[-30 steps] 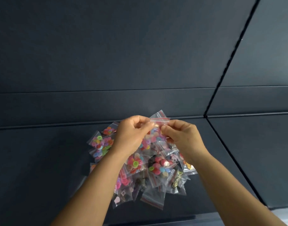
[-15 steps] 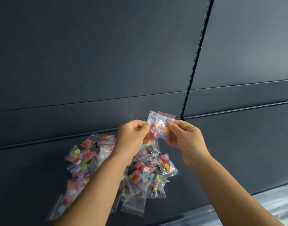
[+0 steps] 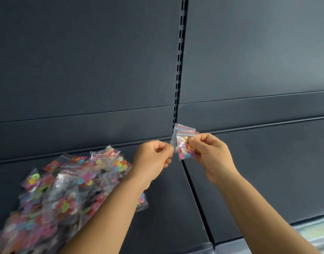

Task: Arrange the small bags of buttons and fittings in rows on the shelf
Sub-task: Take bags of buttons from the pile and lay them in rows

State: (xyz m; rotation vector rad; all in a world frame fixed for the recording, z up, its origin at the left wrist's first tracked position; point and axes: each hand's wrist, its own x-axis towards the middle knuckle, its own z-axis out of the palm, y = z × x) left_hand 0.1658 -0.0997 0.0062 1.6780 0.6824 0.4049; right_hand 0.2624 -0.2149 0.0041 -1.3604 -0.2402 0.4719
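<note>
bags (image 3: pixel 69 187) lie heaped on the shelf (image 3: pixel 175 208), left. two bags (image 3: pixel 184 143) are held right of them, above the shelf.

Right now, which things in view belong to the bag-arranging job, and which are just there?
Part of the job:
- two small button bags, pinched between left hand and right hand
- heap of button bags
- dark shelf

Just there:
- slotted upright
- back panels

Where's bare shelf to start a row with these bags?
Right shelf panel, right of the seam, is bare. Some bare strip lies between pile and seam. Left of that is crowded. Both hands pinch bags.
</note>
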